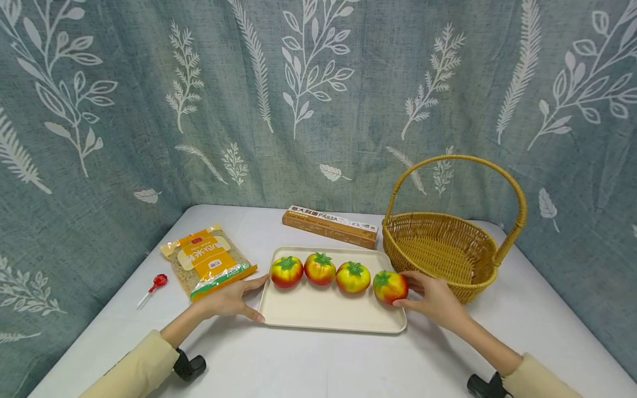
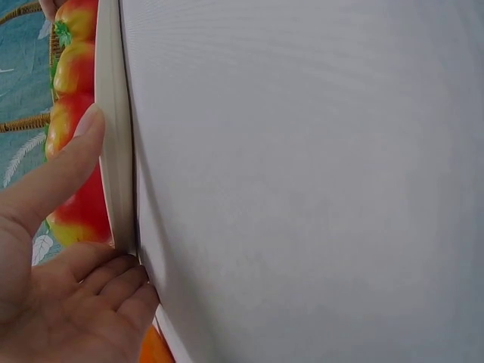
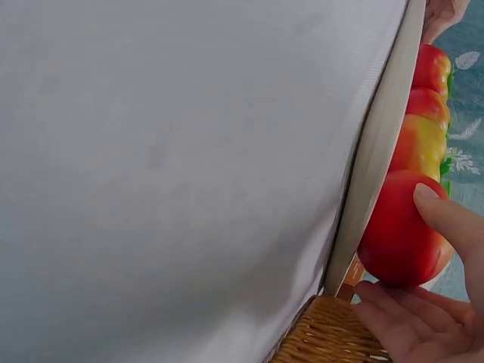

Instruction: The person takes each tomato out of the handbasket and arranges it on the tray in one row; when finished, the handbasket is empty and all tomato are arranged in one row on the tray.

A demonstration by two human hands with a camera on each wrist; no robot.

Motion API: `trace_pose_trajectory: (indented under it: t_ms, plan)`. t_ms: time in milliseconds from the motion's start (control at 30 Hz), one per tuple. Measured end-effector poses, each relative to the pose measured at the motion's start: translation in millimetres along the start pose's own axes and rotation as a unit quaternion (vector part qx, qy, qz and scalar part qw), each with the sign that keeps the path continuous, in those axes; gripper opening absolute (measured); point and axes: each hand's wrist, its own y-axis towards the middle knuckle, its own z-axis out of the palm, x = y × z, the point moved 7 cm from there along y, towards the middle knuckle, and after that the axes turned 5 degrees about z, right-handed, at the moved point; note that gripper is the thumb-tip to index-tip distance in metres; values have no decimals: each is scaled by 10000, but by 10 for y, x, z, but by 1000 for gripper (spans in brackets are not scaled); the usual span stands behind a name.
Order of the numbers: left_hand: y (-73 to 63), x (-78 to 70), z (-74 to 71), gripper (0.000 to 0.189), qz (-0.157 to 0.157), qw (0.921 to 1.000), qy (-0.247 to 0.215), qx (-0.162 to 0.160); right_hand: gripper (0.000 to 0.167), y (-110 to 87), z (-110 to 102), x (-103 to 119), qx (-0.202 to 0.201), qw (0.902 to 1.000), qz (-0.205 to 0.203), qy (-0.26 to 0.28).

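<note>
On a cream rectangular tray, several red-and-yellow toy tomatoes with green leafy tops stand in a row. My right hand grips the rightmost tomato, thumb on its near side and fingers around its far right side. In the right wrist view, that tomato sits between the thumb and the fingers. My left hand spreads along the tray's left edge, thumb at the front corner. The left wrist view has the thumb touching the tray rim, with the fingers beside the tray's side.
A woven basket with a tall handle stands just right of the tray. Behind the tray lies a long pasta box. Left of it are an orange-labelled food bag and a red lollipop. A patterned curtain hangs behind the table.
</note>
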Motion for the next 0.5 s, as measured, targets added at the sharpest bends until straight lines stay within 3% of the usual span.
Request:
trace_pose_trajectory:
  t_ms: [500]
  plan:
    - [-10, -19, 0, 98, -50, 10000, -3, 4, 58, 128, 56, 1, -289, 9973, 15, -673]
